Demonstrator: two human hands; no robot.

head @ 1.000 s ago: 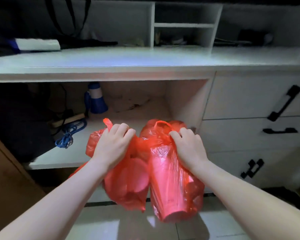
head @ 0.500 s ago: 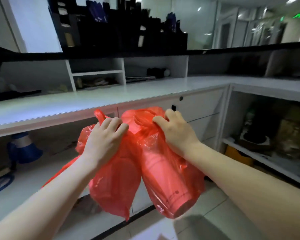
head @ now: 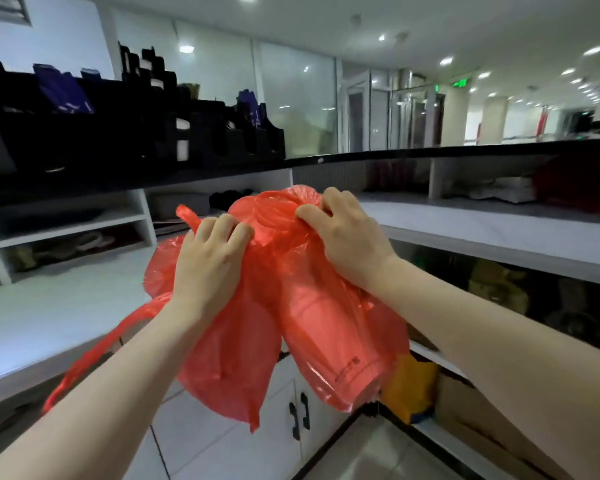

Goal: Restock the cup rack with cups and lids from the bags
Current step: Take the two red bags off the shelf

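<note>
A: Bags, two red ones, both up in the air in front of the chest. Left hand [head: 210, 258] is clenched on the bunched neck of the left bag [head: 229, 358]; right hand [head: 347, 237] is gripping the gathered top of the right bag [head: 343, 344].

B: What's inside?

A: Right bag has a nested cup stack [head: 333, 348] w/ clear wrap over it; the film pulls tight round it. Left bag's contents can't be made out, prob lids. A loose handle loop [head: 94, 351] trails down below the left forearm.

B: How will they handle?

A: Light, I'd guess, since each hangs from one fist w/o strain. Film is thin, slick and soft, so it could tear or slip if pinched at one spot. Cups look crushable; don't squeeze the sides. Best hold is the bunched neck, or cradle under the stack's base.

B: What's around?

A: White counter [head: 59, 320] just beyond and left of the left hand, bare enough to set bags on. Black organiser rack [head: 136, 133] up past both hands on the ledge, dark slots, hard to read. Cabinet doors [head: 298, 414] are below the bags.

B: Obstacles?

A: Dangling loop could snag on the counter edge. Ledge sits between the hands and the rack, so it's a reach up and over.
</note>
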